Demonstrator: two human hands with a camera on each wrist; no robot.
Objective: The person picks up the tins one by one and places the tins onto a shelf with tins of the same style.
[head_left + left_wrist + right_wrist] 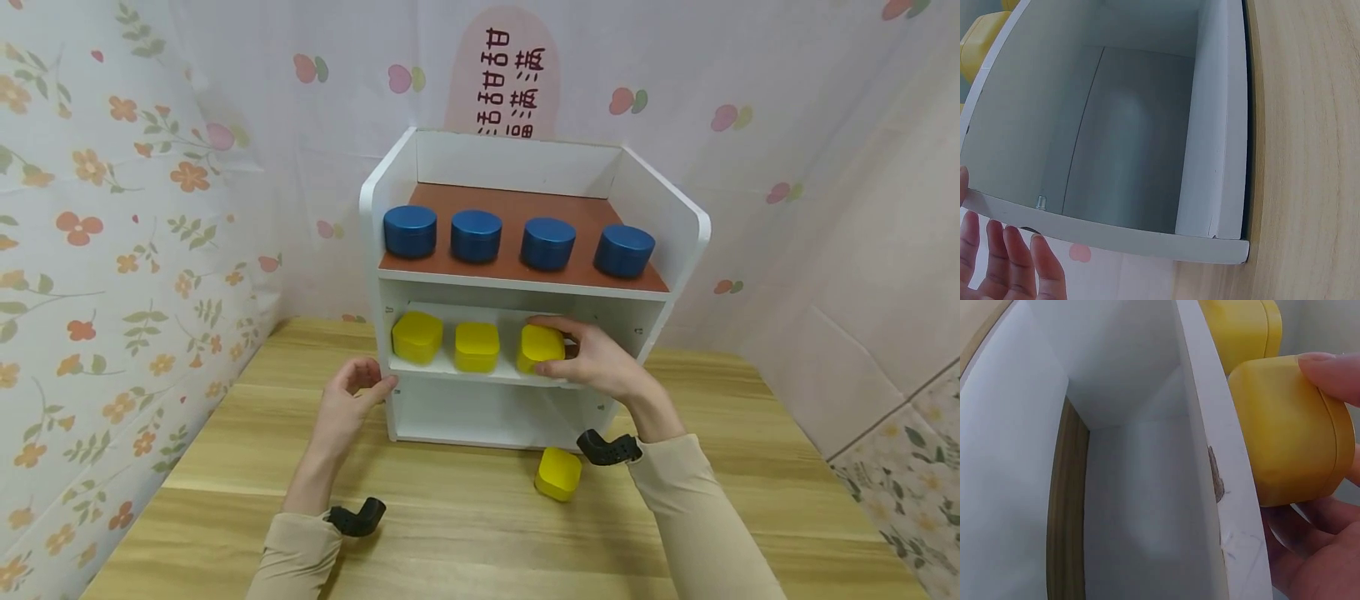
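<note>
In the head view, my right hand point(603, 358) grips a yellow square tin with rounded corners point(542, 343), thumb in front and fingers around its far side. That tin sits at the middle shelf's front edge, right of two similar yellow tins point(476, 347). The right wrist view shows the thumb on the gripped tin's lid point(1297, 428) and fingers behind it. My left hand point(351, 404) holds the left side panel of the white shelf unit point(381, 333), thumb at its front edge and fingers along the outside. Another yellow tin point(558, 473) lies on the table before the unit.
Four-sided wood-grain table point(465, 533) supports the unit. Several blue round tins point(476, 236) line the brown top shelf point(510, 198) between raised side walls. Below the yellow tins is a lower compartment point(480, 412). Patterned cloth point(300, 150) hangs behind and at the sides.
</note>
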